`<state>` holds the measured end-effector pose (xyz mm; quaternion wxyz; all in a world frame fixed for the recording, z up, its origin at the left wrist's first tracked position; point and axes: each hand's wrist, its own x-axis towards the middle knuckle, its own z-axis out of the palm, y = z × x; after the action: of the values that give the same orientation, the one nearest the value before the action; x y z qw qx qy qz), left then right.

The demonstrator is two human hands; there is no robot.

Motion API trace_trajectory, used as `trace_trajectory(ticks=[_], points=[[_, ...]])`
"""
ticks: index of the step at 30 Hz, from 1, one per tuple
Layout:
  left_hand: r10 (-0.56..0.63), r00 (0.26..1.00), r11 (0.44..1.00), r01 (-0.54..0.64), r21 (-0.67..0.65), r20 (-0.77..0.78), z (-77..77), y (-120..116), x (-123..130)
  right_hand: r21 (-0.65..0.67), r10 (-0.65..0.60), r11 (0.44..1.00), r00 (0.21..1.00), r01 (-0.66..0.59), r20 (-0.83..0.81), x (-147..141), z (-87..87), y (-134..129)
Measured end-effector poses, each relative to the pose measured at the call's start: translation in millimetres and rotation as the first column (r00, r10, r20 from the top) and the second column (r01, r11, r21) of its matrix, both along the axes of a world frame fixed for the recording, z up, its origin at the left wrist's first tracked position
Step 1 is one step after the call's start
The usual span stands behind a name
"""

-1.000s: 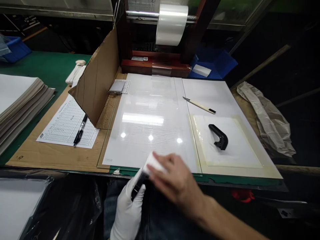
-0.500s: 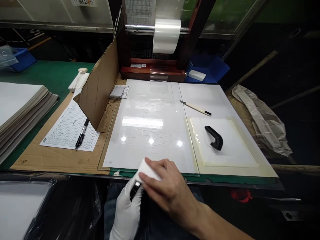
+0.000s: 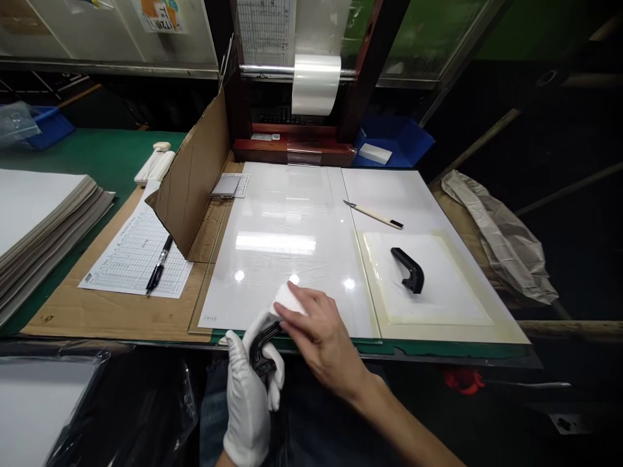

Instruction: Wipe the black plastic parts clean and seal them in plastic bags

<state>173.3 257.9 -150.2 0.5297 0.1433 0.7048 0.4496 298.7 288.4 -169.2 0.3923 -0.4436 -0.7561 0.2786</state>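
while your gloved left hand wraps that black curved plastic tool, what's the bare right hand doing?

its fingers sit together, curled over a white foam block, low centre, just above the glove.

and how far along are things?

a craft knife and a second black tool lie unheld at right on the glossy white board.

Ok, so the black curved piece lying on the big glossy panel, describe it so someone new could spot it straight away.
Find the big glossy white panel on the bench. Toward its right end lies a pale rectangular sheet, and on that sits a black hook-shaped piece. It is the only black thing on that sheet; a similar piece is in the gloved left hand.
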Motion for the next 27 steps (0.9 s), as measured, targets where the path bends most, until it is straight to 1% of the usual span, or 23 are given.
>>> trace_trajectory(ticks=[1, 3, 4, 5, 7, 8, 10, 11, 12, 13, 14, 15, 17, 18, 21, 22, 24, 25, 27], points=[[0.020, 0.999, 1.000, -0.020, 0.003, 0.042, 0.0, 2.4, 1.4, 0.010, 0.017, 1.000, 1.000, -0.017, -0.001, 3.0, -1.1, 2.1], [0.057, 0.990, 0.998, -0.059, 0.013, 0.131, -0.5, 6.0, 2.2, 0.062, 0.172, 0.983, 0.985, -0.172, 0.013, 11.8, -3.4, 6.6], [0.060, 0.987, 0.998, -0.062, 0.009, 0.151, -0.8, 7.0, 2.1, 0.081, 0.219, 0.972, 0.975, -0.220, 0.020, 16.4, -4.4, 8.5], [0.054, 0.989, 0.999, -0.054, 0.001, 0.140, -1.2, 7.7, 1.8, 0.085, 0.210, 0.974, 0.977, -0.212, 0.026, 20.4, -5.5, 9.8], [0.024, 0.998, 1.000, -0.024, -0.008, 0.056, -2.1, 8.1, 1.6, 0.082, 0.115, 0.990, 0.993, -0.118, 0.032, 24.9, -6.9, 9.6], [0.024, 0.999, 1.000, -0.024, -0.002, 0.022, -2.7, 8.0, 1.8, 0.085, 0.096, 0.991, 0.995, -0.099, 0.039, 25.0, -7.1, 8.0], [0.026, 1.000, 0.999, -0.026, 0.024, 0.001, -3.6, 7.2, 3.2, 0.089, 0.096, 0.991, 0.993, -0.102, 0.065, 21.4, -6.6, 2.3], [0.007, 1.000, 0.999, -0.007, 0.033, -0.004, -3.8, 6.7, 4.4, 0.072, 0.062, 0.995, 0.995, -0.068, 0.082, 18.4, -5.9, -1.2], [-0.027, 1.000, 0.999, 0.027, 0.036, -0.012, -3.7, 6.1, 5.8, 0.042, -0.014, 0.999, 0.995, 0.009, 0.103, 15.1, -5.0, -4.6], [-0.059, 0.998, 0.998, 0.060, 0.036, -0.030, -3.5, 5.6, 7.3, 0.012, -0.108, 0.994, 0.986, 0.108, 0.125, 11.8, -4.1, -7.9], [-0.075, 0.996, 0.996, 0.077, 0.041, -0.055, -3.2, 5.1, 8.7, -0.002, -0.175, 0.984, 0.975, 0.177, 0.137, 8.6, -3.1, -10.9], [-0.064, 0.995, 0.996, 0.068, 0.054, -0.080, -3.1, 4.6, 10.0, -0.005, -0.190, 0.981, 0.972, 0.193, 0.140, 6.0, -2.2, -13.5], [-0.018, 0.994, 0.997, 0.026, 0.074, -0.111, -3.7, 3.3, 11.4, 0.008, -0.144, 0.989, 0.981, 0.145, 0.133, 2.6, -1.0, -17.2], [-0.013, 0.993, 0.997, 0.021, 0.068, -0.113, -4.6, 2.5, 11.6, 0.013, -0.148, 0.989, 0.980, 0.148, 0.135, 1.9, -0.6, -18.3], [-0.067, 0.995, 0.996, 0.070, 0.052, -0.068, -8.8, -0.5, 11.1, -0.023, -0.272, 0.960, 0.947, 0.279, 0.173, 1.1, 0.6, -20.5], [-0.066, 0.996, 0.995, 0.070, 0.064, -0.057, -10.3, -1.5, 10.9, -0.024, -0.271, 0.960, 0.947, 0.279, 0.173, 0.4, 1.3, -21.4], [-0.036, 0.998, 0.994, 0.041, 0.103, -0.053, -12.2, -3.0, 11.0, -0.013, -0.198, 0.979, 0.968, 0.203, 0.155, -1.6, 3.1, -22.9], [-0.027, 0.998, 0.993, 0.032, 0.111, -0.053, -12.3, -3.5, 11.2, -0.010, -0.180, 0.983, 0.972, 0.184, 0.147, -2.3, 4.0, -23.2], [-0.041, 0.999, 0.994, 0.043, 0.097, -0.029, -10.9, -3.5, 11.9, -0.027, -0.207, 0.977, 0.967, 0.213, 0.150, -1.8, 5.3, -21.6]])
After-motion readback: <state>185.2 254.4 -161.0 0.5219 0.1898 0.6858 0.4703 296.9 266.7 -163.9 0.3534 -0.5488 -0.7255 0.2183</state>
